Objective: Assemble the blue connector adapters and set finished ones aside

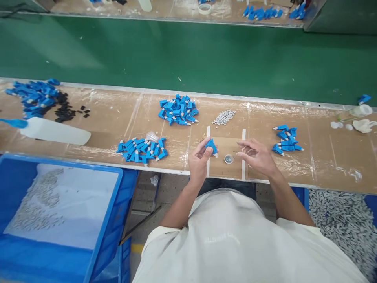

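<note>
"Anything in the right hand [255, 157]?"
"Too small to tell; its fingers curl loosely."
"And the left hand [200, 159]?"
"Pinching a blue piece [211, 146], partly finger-covered, angular, pale-tipped, at the small dish's [229, 159] ten o'clock."

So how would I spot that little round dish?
On the long brown table, look between the person's left hand and right hand, where two white tape strips run. The small dish sits between those strips; its round rim differs from the angular blue pieces.
</note>
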The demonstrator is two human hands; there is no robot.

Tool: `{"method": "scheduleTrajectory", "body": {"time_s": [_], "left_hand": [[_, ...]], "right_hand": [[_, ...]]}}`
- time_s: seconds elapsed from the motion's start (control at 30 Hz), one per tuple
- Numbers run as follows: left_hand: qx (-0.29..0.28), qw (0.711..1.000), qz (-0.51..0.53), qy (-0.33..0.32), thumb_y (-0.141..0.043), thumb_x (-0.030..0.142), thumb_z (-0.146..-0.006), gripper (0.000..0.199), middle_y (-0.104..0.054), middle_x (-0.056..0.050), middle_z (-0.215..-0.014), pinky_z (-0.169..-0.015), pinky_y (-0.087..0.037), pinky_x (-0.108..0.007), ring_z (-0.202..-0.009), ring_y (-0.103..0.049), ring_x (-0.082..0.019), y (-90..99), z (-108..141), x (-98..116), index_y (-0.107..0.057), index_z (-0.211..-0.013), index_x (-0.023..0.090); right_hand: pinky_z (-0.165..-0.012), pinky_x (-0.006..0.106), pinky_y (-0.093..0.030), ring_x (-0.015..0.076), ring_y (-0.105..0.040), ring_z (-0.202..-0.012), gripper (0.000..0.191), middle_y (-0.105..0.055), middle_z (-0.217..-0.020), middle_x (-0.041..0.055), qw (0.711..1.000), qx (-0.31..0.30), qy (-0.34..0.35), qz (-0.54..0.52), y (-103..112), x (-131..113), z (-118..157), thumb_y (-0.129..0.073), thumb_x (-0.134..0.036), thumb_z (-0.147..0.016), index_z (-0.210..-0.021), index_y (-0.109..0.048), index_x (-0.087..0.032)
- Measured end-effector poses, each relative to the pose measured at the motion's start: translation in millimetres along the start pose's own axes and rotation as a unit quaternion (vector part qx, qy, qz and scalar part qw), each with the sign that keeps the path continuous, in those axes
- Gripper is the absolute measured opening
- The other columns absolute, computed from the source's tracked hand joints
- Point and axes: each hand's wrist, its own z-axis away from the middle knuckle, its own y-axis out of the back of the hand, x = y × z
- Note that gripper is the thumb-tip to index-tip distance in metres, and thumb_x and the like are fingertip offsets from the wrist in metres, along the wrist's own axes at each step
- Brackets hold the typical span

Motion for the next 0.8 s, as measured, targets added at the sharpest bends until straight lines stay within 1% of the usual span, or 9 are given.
{"method": "scheduleTrajectory", "body": {"time_s": [0.07, 0.13, 0.2, 0.27, 0.43, 0.53, 0.67, 0.73, 0.8], "left_hand": [[-0.001, 0.999, 0.016, 0.030, -0.089, 0.060, -0.066, 0.063, -0.079, -0.008, -0.087, -0.068, -0.057, -0.029, -0.081, -0.077, -0.022, 7.0, -0.3, -5.6, -0.079, -0.112, 0.018], [-0.004, 0.998, 0.020, 0.059, -0.090, 0.059, -0.065, 0.064, -0.079, -0.009, -0.087, -0.066, -0.056, -0.028, -0.079, -0.077, -0.022, 10.6, 0.4, -11.3, -0.079, -0.111, 0.017], [-0.005, 0.997, 0.018, 0.081, -0.090, 0.059, -0.066, 0.064, -0.079, -0.010, -0.090, -0.065, -0.056, -0.028, -0.080, -0.077, -0.022, 12.7, 1.6, -15.9, -0.078, -0.113, 0.016], [-0.001, 0.995, 0.017, 0.095, -0.089, 0.059, -0.066, 0.066, -0.080, -0.011, -0.092, -0.064, -0.055, -0.027, -0.080, -0.077, -0.022, 14.6, 2.4, -18.8, -0.078, -0.114, 0.015], [0.008, 0.994, 0.028, 0.108, -0.090, 0.058, -0.065, 0.066, -0.080, -0.011, -0.093, -0.056, -0.052, -0.024, -0.075, -0.075, -0.019, 21.9, 1.0, -22.9, -0.078, -0.113, 0.015], [0.017, 0.994, 0.032, 0.106, -0.090, 0.057, -0.065, 0.063, -0.080, -0.011, -0.095, -0.052, -0.049, -0.022, -0.073, -0.075, -0.017, 26.4, 0.3, -25.7, -0.078, -0.111, 0.016], [0.022, 0.993, 0.031, 0.111, -0.090, 0.055, -0.066, 0.059, -0.079, -0.008, -0.092, -0.051, -0.048, -0.020, -0.067, -0.072, -0.014, 30.5, 0.8, -29.4, -0.078, -0.109, 0.017], [0.025, 0.993, 0.034, 0.113, -0.091, 0.055, -0.065, 0.059, -0.079, -0.007, -0.091, -0.051, -0.048, -0.020, -0.066, -0.072, -0.013, 32.1, 1.2, -30.7, -0.078, -0.109, 0.018], [0.029, 0.992, 0.037, 0.114, -0.091, 0.054, -0.066, 0.060, -0.079, -0.007, -0.091, -0.053, -0.050, -0.021, -0.070, -0.073, -0.014, 33.9, 1.5, -31.3, -0.077, -0.111, 0.018]], "right_hand": [[-0.068, 0.036, -0.057, 0.0198, -0.064, -0.074, 0.040, -0.069, -0.088, 0.0058, 0.999, 0.001, -0.036, -0.008, -4.6, 18.6, 3.9, -0.076, -0.057, -0.082, -0.103, -0.079, -0.024], [-0.067, 0.035, -0.055, 0.0186, -0.062, -0.071, 0.038, -0.068, -0.084, 0.0043, 0.998, -0.011, -0.060, -0.033, -14.0, 32.2, 5.6, -0.076, -0.057, -0.081, -0.098, -0.079, -0.023], [-0.064, 0.034, -0.054, 0.0172, -0.059, -0.067, 0.038, -0.068, -0.082, 0.0033, 0.995, -0.019, -0.080, -0.057, -23.6, 39.6, 4.9, -0.075, -0.057, -0.081, -0.097, -0.079, -0.023], [-0.062, 0.033, -0.051, 0.0165, -0.056, -0.065, 0.038, -0.067, -0.080, 0.0029, 0.994, -0.015, -0.086, -0.063, -30.1, 42.2, 2.2, -0.075, -0.057, -0.079, -0.095, -0.079, -0.022], [-0.059, 0.031, -0.045, 0.0183, -0.055, -0.068, 0.035, -0.065, -0.076, 0.0038, 0.998, -0.012, -0.057, -0.032, -32.1, 41.7, -2.1, -0.073, -0.058, -0.081, -0.083, -0.079, -0.023], [-0.060, 0.032, -0.045, 0.0182, -0.053, -0.067, 0.033, -0.063, -0.077, 0.0038, 0.999, -0.010, -0.036, -0.009, -31.1, 40.8, -0.2, -0.072, -0.056, -0.084, -0.085, -0.079, -0.024], [-0.062, 0.034, -0.046, 0.0156, -0.047, -0.059, 0.031, -0.059, -0.075, 0.0018, 1.000, -0.005, -0.023, 0.011, -34.2, 39.0, 0.0, -0.076, -0.052, -0.082, -0.095, -0.081, -0.024], [-0.062, 0.035, -0.046, 0.0164, -0.047, -0.060, 0.028, -0.057, -0.073, 0.0014, 1.000, -0.008, -0.011, 0.013, -36.6, 37.9, -1.9, -0.075, -0.050, -0.083, -0.093, -0.082, -0.024], [-0.064, 0.036, -0.046, 0.0187, -0.050, -0.063, 0.025, -0.055, -0.069, 0.0016, 1.000, -0.013, 0.003, 0.018, -37.7, 36.7, -4.0, -0.072, -0.048, -0.087, -0.087, -0.082, -0.025]]}}
